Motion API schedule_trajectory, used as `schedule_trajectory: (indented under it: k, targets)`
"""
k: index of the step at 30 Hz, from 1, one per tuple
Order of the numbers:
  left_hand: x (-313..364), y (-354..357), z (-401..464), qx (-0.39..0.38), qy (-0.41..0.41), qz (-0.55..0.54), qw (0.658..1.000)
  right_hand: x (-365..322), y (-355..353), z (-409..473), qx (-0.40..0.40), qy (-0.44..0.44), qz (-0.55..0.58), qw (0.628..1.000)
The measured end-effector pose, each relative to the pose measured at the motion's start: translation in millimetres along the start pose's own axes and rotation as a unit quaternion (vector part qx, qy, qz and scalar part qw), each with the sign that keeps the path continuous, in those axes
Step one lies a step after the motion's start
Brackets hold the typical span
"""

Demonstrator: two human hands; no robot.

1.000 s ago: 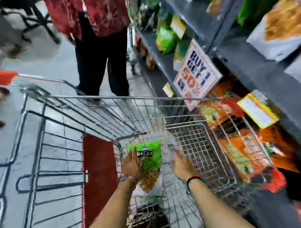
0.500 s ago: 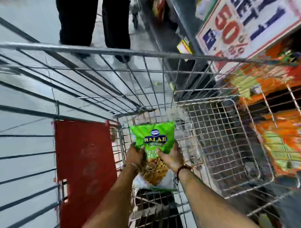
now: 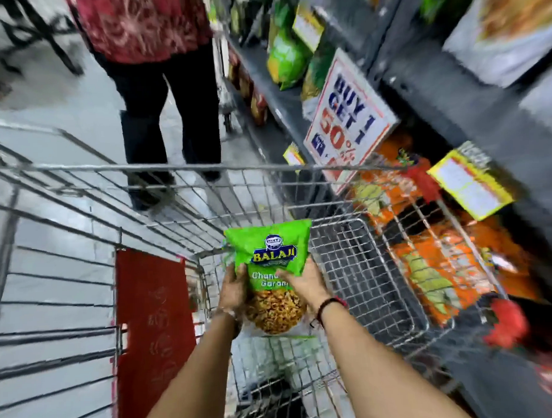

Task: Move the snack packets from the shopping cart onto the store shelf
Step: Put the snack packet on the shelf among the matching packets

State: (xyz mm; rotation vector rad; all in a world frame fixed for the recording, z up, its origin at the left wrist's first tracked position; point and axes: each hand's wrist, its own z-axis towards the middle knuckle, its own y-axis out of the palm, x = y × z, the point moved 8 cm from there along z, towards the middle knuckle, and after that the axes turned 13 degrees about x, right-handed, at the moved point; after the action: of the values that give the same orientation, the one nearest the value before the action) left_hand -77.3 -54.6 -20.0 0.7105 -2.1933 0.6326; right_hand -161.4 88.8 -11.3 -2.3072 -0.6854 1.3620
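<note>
A green snack packet (image 3: pixel 270 252) with a yellow-brown snack picture on its lower half is held upright above the wire shopping cart (image 3: pixel 185 168). My left hand (image 3: pixel 232 288) grips its left edge and my right hand (image 3: pixel 305 281) grips its right side, both near the packet's middle. The store shelf (image 3: pixel 436 87) runs along the right, dark grey, with green packets on an upper level and orange packets (image 3: pixel 439 265) on a lower level seen through the cart's wire side.
A person in a red patterned top and dark trousers (image 3: pixel 168 118) stands just beyond the cart's front. A "Buy 1 Get 1 50%" sign (image 3: pixel 349 118) and a yellow price tag (image 3: pixel 471 183) hang off the shelf edges. A red panel (image 3: pixel 153 322) sits inside the cart's left.
Both hands closed on the green packet, which lay in the cart, and lifted it. My head has tilted back up, bringing the shelf and the person back into view.
</note>
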Motion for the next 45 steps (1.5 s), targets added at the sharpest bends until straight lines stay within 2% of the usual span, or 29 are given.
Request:
schedule_trajectory:
  k: [4,7,10,12,14,17,19,23,28,32,36,38,40,43,45]
  targets:
    - [81.1,16.4,-69.3,0.001,0.125,0.074,0.989,-53.7,-93.1,-38.3,0.041,-0.061,0.073,0.995]
    - [145.5,39.4,-149.3,-0.006,0.236,0.043,0.971,-80.4,-183.0,-87.7,0.093,-0.124,0.110,0.982]
    - [180.8,75.8,-242.3,-0.063,0.299,-0.011,0.952,-77.5,-290.6,-148.4,0.198,-0.166,0.148,0.955]
    - [186.9,104.1,-296.5,-0.106,0.324,-0.018,0.940,-66.3,-350.8,-187.7,0.264,-0.174,0.170,0.933]
    - [186.0,141.5,-365.2,-0.172,0.366,-0.025,0.914,-38.1,-413.9,-231.3,0.328,-0.171,0.187,0.910]
    - [160.4,195.1,-461.7,-0.271,0.390,-0.031,0.879,22.8,-493.6,-289.6,0.404,-0.146,0.225,0.875]
    - [136.4,230.4,-535.7,-0.339,0.419,-0.012,0.842,72.6,-547.5,-336.8,0.470,-0.116,0.239,0.842]
    - [90.7,275.5,-639.0,-0.443,0.381,0.026,0.811,141.4,-616.7,-399.5,0.546,-0.071,0.191,0.812]
    - [39.5,323.9,-723.9,-0.537,0.344,0.064,0.768,206.5,-675.6,-447.0,0.603,-0.010,0.202,0.771]
    - [15.3,361.3,-748.8,-0.566,0.314,0.093,0.756,247.3,-707.8,-438.6,0.627,0.010,0.212,0.750]
    - [-14.1,393.9,-746.5,-0.577,0.345,0.139,0.727,290.3,-717.3,-410.8,0.621,0.051,0.226,0.749]
    - [-41.5,400.5,-738.9,-0.585,0.375,0.188,0.694,311.9,-711.3,-404.3,0.625,0.045,0.245,0.740]
    - [-67.3,401.0,-729.8,-0.577,0.417,0.232,0.662,329.3,-698.4,-400.9,0.609,0.033,0.242,0.755]
    - [-80.2,397.2,-720.5,-0.540,0.472,0.252,0.649,352.4,-670.1,-395.2,0.563,0.045,0.202,0.800]
    - [-77.6,394.3,-721.7,-0.515,0.514,0.248,0.640,364.2,-658.2,-391.7,0.566,0.063,0.144,0.809]
